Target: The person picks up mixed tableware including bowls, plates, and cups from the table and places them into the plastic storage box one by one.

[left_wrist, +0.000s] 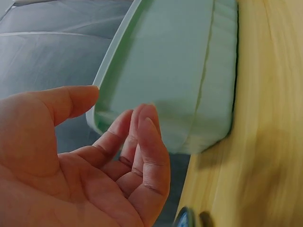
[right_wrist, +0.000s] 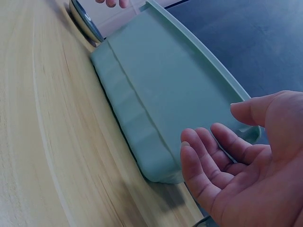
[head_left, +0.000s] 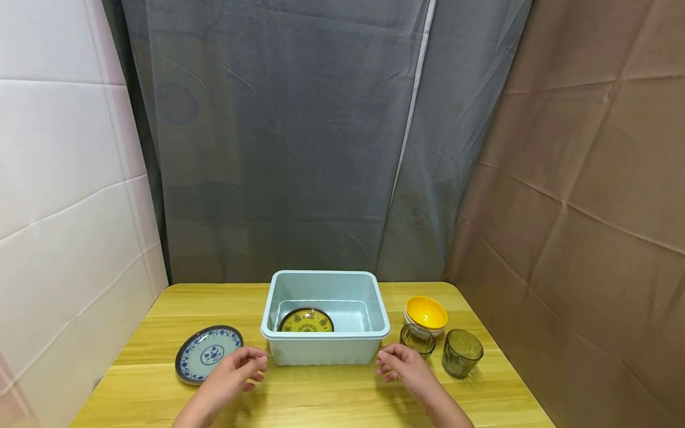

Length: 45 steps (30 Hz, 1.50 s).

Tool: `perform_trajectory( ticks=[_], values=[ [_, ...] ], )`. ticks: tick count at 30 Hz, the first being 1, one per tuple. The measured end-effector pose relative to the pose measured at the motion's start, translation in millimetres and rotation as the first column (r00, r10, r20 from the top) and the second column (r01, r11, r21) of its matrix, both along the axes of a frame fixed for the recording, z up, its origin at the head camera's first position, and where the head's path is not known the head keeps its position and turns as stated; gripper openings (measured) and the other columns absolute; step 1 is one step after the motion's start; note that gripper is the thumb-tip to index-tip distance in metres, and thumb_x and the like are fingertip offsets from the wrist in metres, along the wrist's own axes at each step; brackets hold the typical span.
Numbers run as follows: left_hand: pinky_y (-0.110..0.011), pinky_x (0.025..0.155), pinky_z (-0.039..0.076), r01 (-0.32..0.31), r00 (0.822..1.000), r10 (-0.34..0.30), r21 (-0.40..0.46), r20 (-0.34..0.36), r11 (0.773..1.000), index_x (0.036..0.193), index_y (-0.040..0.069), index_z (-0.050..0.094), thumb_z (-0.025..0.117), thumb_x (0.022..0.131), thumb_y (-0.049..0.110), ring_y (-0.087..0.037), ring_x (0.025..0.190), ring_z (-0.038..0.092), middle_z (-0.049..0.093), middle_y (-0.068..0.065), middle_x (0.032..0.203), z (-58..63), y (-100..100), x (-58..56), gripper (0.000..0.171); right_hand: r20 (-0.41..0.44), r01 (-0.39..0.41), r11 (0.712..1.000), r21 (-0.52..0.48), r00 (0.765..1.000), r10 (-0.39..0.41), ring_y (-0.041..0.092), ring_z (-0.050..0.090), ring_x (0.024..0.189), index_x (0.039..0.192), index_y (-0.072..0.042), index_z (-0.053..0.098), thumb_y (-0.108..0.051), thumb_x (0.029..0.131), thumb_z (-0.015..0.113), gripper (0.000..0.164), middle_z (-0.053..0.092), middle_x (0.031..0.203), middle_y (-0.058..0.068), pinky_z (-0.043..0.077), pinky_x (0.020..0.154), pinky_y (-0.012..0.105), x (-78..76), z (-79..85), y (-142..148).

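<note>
Left hand (head_left: 235, 373) and right hand (head_left: 405, 368), empty, flank the basin (head_left: 323, 352): likely light, stiff; grip the rim (head_left: 325, 336) left and right.

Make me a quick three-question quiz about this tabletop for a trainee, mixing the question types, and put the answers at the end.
1. Multiple choice: what lies inside the light blue bin?
A) a smoky tumbler
B) a yellow patterned dish
C) an orange bowl

2. True or false: the right hand is holding a smoky tumbler.

3. Short answer: seen from the person's side, on which side of the bin does the blue-patterned plate lie?

Key:
1. B.
2. False; the right hand is empty, as the right wrist view also shows.
3. Left, on the wooden table.
</note>
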<state>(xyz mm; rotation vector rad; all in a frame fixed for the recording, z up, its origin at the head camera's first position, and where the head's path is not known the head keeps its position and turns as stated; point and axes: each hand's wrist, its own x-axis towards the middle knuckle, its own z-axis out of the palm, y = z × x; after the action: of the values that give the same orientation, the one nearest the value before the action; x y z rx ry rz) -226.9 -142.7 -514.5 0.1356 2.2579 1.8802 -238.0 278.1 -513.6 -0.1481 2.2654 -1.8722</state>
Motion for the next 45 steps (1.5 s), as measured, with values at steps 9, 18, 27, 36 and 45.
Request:
perform_trajectory(
  ticks=[9,18,27,36,45],
  values=[
    [-0.043,0.085,0.058,-0.260,0.958,0.181,-0.406,-0.224,0.876,0.130,-0.001,0.070,0.068,0.110,0.025,-0.027,0.103,0.069,0.073,-0.009,0.114,14.7,-49,-16.9,0.032,0.013,-0.001,1.000,-0.011,1.000,0.001,0.025,0.074,0.098,0.121,0.004,0.067,-0.025,0.115,0.063,0.030,0.073,0.108,0.010,0.064,0.086,0.042,1.5,-1.7,1],
    [-0.056,0.077,0.056,-0.371,0.927,0.304,-0.663,-0.220,0.651,0.128,-0.015,0.063,0.067,0.107,0.024,-0.042,0.098,0.070,0.070,-0.034,0.119,6.7,-108,-40.3,0.044,0.009,-0.017,1.000,-0.008,1.000,0.017,0.030,0.073,0.101,0.122,0.005,0.065,-0.024,0.116,0.061,0.030,0.071,0.110,0.013,0.064,0.087,0.044,3.9,-3.2,1],
    [-0.057,0.083,0.056,-0.285,0.944,0.314,-0.731,-0.102,0.620,0.117,-0.020,0.062,0.073,0.104,0.018,-0.046,0.099,0.067,0.068,-0.037,0.112,-15.8,-126,-47.2,0.042,0.020,-0.027,0.999,-0.017,0.999,0.027,0.027,0.072,0.099,0.121,0.003,0.066,-0.025,0.115,0.062,0.029,0.071,0.108,0.011,0.063,0.083,0.038,4.7,-6.5,2],
    [-0.062,0.091,0.052,-0.336,0.932,0.331,-0.693,-0.148,0.638,0.110,-0.020,0.062,0.071,0.104,0.008,-0.050,0.099,0.066,0.067,-0.036,0.106,-26.1,-125,-48.2,0.030,0.011,-0.048,0.999,-0.023,0.999,0.049,0.025,0.073,0.096,0.120,0.006,0.066,-0.023,0.114,0.063,0.030,0.071,0.103,0.009,0.063,0.081,0.036,5.3,-7.2,0],
    [-0.056,0.086,0.053,-0.329,0.921,0.380,-0.691,-0.084,0.643,0.115,-0.017,0.065,0.069,0.107,0.013,-0.046,0.100,0.066,0.068,-0.034,0.111,-27.6,-127,-46.0,0.031,0.027,-0.053,0.998,-0.029,0.998,0.053,0.026,0.072,0.096,0.118,0.001,0.067,-0.023,0.115,0.061,0.025,0.071,0.104,0.010,0.064,0.082,0.039,5.7,-11.4,0]
  ],
)
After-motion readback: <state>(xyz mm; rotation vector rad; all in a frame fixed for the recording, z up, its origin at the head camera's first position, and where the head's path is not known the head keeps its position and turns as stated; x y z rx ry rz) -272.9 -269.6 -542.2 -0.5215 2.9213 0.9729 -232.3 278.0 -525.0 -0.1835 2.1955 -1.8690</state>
